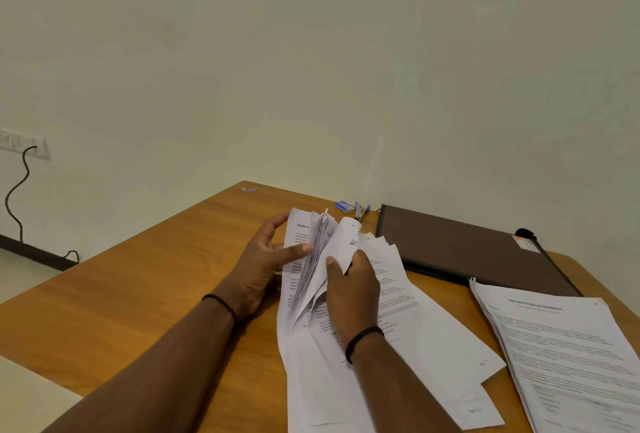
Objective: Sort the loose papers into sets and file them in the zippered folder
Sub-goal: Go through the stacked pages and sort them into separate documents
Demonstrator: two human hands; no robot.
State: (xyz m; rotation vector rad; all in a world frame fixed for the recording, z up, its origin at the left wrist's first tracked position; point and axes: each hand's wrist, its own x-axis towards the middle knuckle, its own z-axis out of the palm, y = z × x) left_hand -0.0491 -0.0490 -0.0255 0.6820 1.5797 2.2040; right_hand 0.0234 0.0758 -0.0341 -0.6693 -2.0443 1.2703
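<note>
A fanned bundle of printed white papers (408,335) lies across the middle of the wooden table (138,294). My left hand (266,259) grips the bundle's left edge, thumb pressed on the top sheets. My right hand (353,287) pinches a curled sheet lifted from the bundle. The brown zippered folder (460,249) lies closed flat at the back right, a red and white sticker near its far corner. A second stack of papers (568,356) headed as a financial statement rests at the right, overlapping the folder's near edge.
A blue staple box (344,205) and a stapler (361,211) sit at the table's back edge beside the folder. The wall stands right behind the table. A wall socket with a black cable (20,190) hangs at far left.
</note>
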